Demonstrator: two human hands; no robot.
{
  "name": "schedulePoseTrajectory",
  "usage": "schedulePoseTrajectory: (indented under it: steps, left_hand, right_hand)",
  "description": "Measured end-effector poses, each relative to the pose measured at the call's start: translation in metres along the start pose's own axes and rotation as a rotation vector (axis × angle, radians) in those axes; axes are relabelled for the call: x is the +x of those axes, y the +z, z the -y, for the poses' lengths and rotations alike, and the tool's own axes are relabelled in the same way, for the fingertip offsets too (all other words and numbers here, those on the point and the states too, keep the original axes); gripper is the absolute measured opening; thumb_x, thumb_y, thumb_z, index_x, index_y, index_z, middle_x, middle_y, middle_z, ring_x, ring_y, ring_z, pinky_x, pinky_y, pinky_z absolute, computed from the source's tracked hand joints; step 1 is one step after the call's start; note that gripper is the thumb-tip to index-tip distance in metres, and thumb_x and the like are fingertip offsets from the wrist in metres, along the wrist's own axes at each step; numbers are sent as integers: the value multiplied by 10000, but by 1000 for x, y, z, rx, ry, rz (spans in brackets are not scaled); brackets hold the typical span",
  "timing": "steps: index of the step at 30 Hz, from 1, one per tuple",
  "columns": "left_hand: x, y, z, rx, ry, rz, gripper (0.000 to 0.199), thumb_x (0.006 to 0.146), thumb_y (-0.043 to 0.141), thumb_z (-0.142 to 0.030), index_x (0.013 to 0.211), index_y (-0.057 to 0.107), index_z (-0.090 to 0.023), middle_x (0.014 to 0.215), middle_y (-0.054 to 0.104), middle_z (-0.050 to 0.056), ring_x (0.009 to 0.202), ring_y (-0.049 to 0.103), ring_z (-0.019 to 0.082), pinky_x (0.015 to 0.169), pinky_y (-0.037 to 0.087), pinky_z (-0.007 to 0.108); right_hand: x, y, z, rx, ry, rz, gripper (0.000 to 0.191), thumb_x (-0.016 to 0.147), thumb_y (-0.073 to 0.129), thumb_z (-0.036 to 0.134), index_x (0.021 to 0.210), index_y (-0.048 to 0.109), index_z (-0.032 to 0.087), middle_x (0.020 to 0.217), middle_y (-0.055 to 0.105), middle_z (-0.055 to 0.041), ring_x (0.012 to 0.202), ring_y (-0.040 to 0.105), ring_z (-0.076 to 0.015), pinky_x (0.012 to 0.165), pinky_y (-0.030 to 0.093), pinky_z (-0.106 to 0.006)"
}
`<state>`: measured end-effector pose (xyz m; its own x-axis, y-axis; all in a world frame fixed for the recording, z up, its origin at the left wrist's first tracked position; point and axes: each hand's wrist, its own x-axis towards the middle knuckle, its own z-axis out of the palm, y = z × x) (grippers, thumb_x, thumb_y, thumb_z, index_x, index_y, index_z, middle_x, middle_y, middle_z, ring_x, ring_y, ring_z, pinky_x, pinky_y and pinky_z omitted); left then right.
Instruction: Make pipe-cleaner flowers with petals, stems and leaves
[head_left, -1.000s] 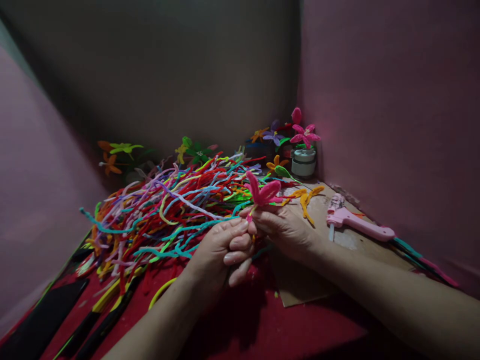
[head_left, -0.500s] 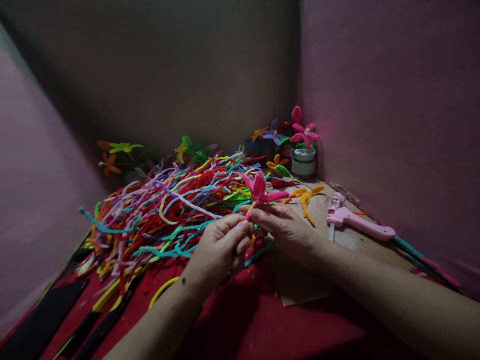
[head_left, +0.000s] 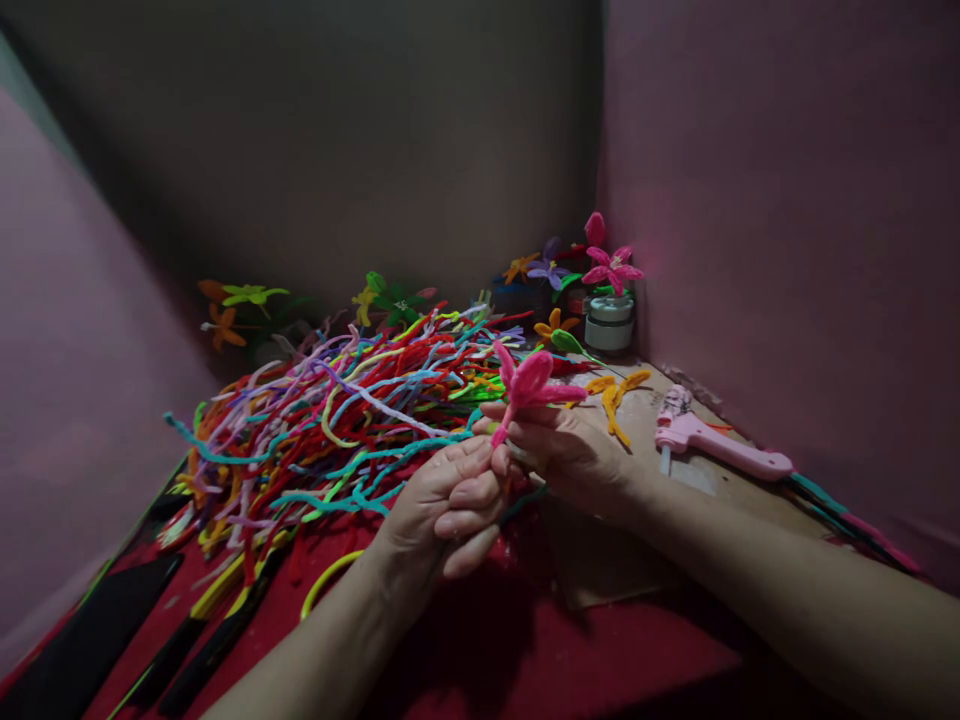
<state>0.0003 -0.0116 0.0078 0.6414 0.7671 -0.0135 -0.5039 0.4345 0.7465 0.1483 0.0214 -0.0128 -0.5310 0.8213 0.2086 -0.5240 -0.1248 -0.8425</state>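
Note:
A pink pipe-cleaner flower [head_left: 531, 378] is held up in front of me, its petals fanned upward and to the right. My left hand [head_left: 454, 500] pinches the base of its stem between thumb and forefinger, the other fingers curled. From the other side, my right hand [head_left: 574, 455] closes its fingers around the stem just under the petals. Part of the right fingertips is hidden behind the flower. Just behind my hands lies a big heap of colored pipe cleaners [head_left: 375, 400].
On the board at the right lie a pink glue gun [head_left: 720, 445] and an orange pipe-cleaner piece [head_left: 616, 400]. A pink flower stands in a pale pot [head_left: 609, 325] near the wall. Yellow-and-black pliers handles [head_left: 217, 605] rest on the red cloth [head_left: 615, 660] at left.
The flower has turned in my fingers, so its petals and stem now face me differently. My left hand has rotated, showing more of its curled fingers.

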Motion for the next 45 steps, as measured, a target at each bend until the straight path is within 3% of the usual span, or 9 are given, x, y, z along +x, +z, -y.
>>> schedulePoseTrajectory:
  steps: [3,6,8,12,17,28,35,39,45]
  left_hand:
    - [0,0,0,80,-10,0,157,859,424,-184,780,549,-131,476,258,-103,291,81,0,227,294,114]
    - [0,5,-2,368,9,-144,194,865,432,-288,802,554,-150,471,304,-91,305,164,22,265,273,133]
    - [0,9,-2,716,98,-292,227,857,448,-325,739,542,-157,463,352,-72,338,256,40,327,265,145]
    - [-1,6,5,1404,442,-486,147,805,527,-265,694,554,-174,559,477,-23,497,412,83,498,305,188]
    - [-3,-2,12,1648,531,-576,99,798,520,-250,747,587,-198,588,492,-10,513,420,111,527,275,221]
    - [2,8,-2,1130,299,-548,250,792,528,-304,586,491,-168,491,377,-58,437,309,63,431,244,182]
    - [2,15,-4,844,130,-496,245,770,565,-348,631,505,-156,467,337,-75,381,253,27,363,162,152]
    - [1,19,-5,649,63,-477,244,759,590,-345,648,493,-151,454,292,-91,369,196,10,355,130,132]
    - [1,5,-4,417,-15,-282,197,813,525,-351,749,528,-165,470,286,-97,338,147,19,302,155,132]
  right_hand:
    - [0,2,1,33,8,-18,166,722,656,281,852,643,179,608,579,17,537,477,-92,527,343,-232]
    - [1,3,-1,53,-45,-58,109,714,654,254,770,637,163,579,558,27,516,458,-80,502,331,-220]
    - [1,2,-3,45,-69,-121,102,701,666,246,762,644,168,613,570,27,535,470,-81,515,352,-220]
    - [-1,3,-6,42,-53,-231,111,656,700,226,750,662,182,674,606,19,597,511,-99,549,391,-228]
    - [-2,3,-6,-38,-41,-275,114,655,708,247,742,671,183,645,578,19,555,459,-86,480,327,-213]
    - [0,-7,-6,-89,-5,-157,227,672,717,335,860,694,209,705,604,12,514,417,-67,498,344,-229]
    - [2,-10,-5,-145,-48,-127,176,699,695,306,820,688,178,741,612,-7,681,513,-114,629,392,-248]
    - [2,-11,-4,-144,-36,-91,192,709,681,319,842,689,181,705,602,-6,648,508,-117,644,410,-270]
    - [3,-7,-2,-40,-12,-23,191,729,658,267,894,686,174,635,600,5,594,513,-99,606,394,-249]
